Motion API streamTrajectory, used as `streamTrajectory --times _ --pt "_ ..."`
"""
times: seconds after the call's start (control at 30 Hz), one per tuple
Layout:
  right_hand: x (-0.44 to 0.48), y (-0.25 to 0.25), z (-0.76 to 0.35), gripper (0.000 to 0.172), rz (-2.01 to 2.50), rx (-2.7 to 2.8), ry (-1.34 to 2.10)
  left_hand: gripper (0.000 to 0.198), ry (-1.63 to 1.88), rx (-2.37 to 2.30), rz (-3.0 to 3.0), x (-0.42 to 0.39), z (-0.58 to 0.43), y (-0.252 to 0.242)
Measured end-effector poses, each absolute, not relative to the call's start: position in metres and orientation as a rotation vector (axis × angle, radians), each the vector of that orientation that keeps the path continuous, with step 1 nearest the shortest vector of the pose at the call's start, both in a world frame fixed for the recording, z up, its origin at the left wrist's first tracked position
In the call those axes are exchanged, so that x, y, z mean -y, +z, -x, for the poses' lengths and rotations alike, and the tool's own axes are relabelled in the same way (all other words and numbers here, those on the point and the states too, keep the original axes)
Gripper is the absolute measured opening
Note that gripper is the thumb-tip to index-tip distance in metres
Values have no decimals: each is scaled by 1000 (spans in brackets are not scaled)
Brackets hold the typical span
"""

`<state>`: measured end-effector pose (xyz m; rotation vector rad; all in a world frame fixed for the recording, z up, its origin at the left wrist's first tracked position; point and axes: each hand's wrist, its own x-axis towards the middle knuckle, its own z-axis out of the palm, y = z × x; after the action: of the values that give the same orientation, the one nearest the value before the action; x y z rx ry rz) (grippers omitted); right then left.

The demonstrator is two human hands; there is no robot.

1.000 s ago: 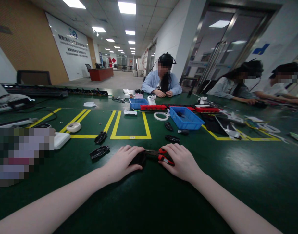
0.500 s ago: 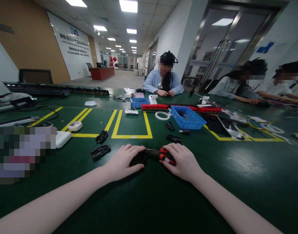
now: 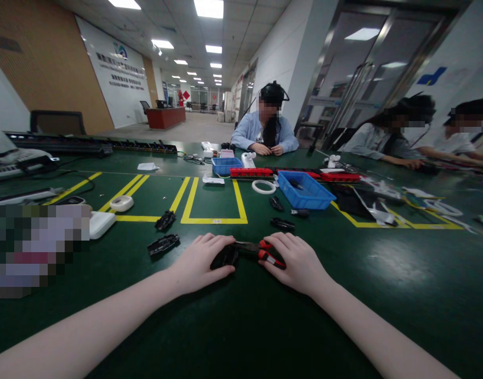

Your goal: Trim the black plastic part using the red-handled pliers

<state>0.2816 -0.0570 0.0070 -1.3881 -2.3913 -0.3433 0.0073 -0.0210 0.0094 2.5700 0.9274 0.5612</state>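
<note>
My left hand (image 3: 200, 262) lies on the green table (image 3: 403, 284), fingers curled over a black plastic part (image 3: 224, 257) that it presses down. My right hand (image 3: 297, 261) grips the red-handled pliers (image 3: 265, 253), whose dark jaws point left and meet the black part between my hands. Both hands rest on the tabletop close together, near the front middle.
Two more black parts (image 3: 163, 243) lie to the left, others (image 3: 282, 223) just beyond my hands. A blue bin (image 3: 303, 190) and white tape ring (image 3: 263, 186) sit further back. Yellow floor-style lines (image 3: 213, 221) mark boxes. Three people sit across and at right.
Nothing has really changed; my hands stay on the black part and pliers, and the view has only shifted slightly.
</note>
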Motion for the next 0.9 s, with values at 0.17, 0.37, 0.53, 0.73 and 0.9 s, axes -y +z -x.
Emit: streamTrajectory --times 0.17,0.37,0.53,0.73,0.9 --pt "57 6 -283 37 1396 2377 -327 54 532 -916 -2573 19 -6 7" --pt "56 4 -284 39 1366 2363 -325 46 543 -905 -2550 15 -6 4" --pt "56 4 -284 40 1349 2355 -317 44 561 -878 -2587 14 -7 3" --pt "56 4 -284 40 1330 2350 -348 41 574 -839 -2622 11 -7 -2" --pt "55 5 -283 39 1331 2363 -333 43 579 -853 -2647 10 -6 -4"
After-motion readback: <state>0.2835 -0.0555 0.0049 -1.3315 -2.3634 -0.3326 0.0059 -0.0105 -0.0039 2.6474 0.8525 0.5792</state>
